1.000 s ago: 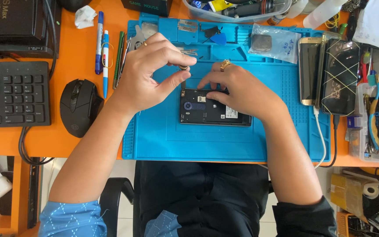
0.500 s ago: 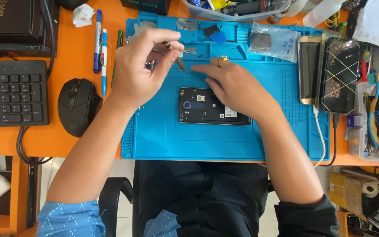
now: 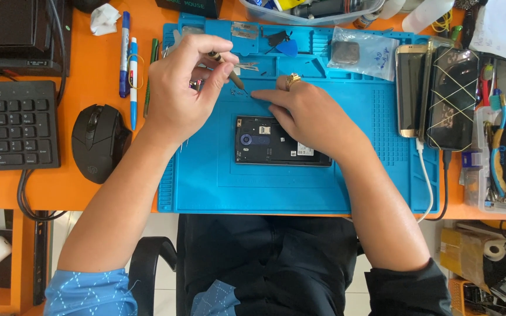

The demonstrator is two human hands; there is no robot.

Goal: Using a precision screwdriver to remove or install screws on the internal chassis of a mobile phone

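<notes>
With the opened phone lying back-off at the blue mat's centre, the left hand is pinching a small screwdriver at 11 o'clock while the right hand's forefinger is pressing loose screws there, suggesting disassembly midway.

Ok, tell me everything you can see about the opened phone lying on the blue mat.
The opened phone is a dark rectangular slab lying flat, lengthwise left to right, near the middle of the blue mat. Its back is off, showing black inner parts, a bluish oval piece at the left and a pale label near the right. The right hand reaches over its upper right part and hides its far end; whether it touches it cannot be told. The left hand is clear of it.
</notes>
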